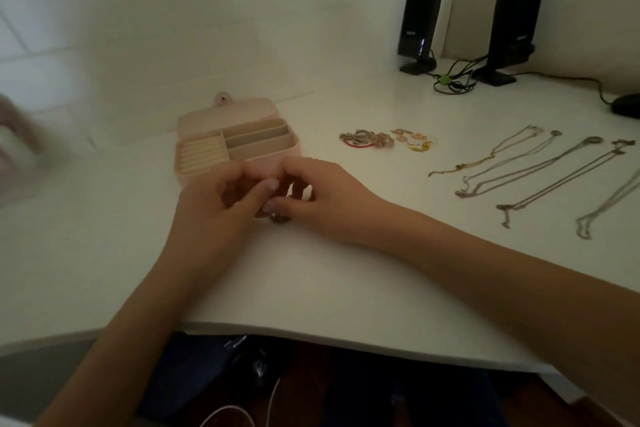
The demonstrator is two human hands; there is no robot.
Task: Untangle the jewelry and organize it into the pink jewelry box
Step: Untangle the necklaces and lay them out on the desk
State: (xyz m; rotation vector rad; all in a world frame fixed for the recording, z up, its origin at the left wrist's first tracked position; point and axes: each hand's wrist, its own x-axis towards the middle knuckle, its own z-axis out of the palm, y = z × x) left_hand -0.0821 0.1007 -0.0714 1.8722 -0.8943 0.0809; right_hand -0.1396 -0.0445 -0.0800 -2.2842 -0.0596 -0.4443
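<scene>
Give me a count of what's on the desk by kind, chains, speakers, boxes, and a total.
Necklace chains: 5, laid out apart on the right
Black speakers: 2
Pink jewelry box: 1, lid open
Cluster of small jewelry: 1, pieces too blurred to count
Total: 9

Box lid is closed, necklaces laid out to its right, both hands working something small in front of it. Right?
Not quite: in the head view the box lid is open, compartments showing. Necklaces do lie to its right, and the left hand and right hand do work something small in front of it.
</scene>
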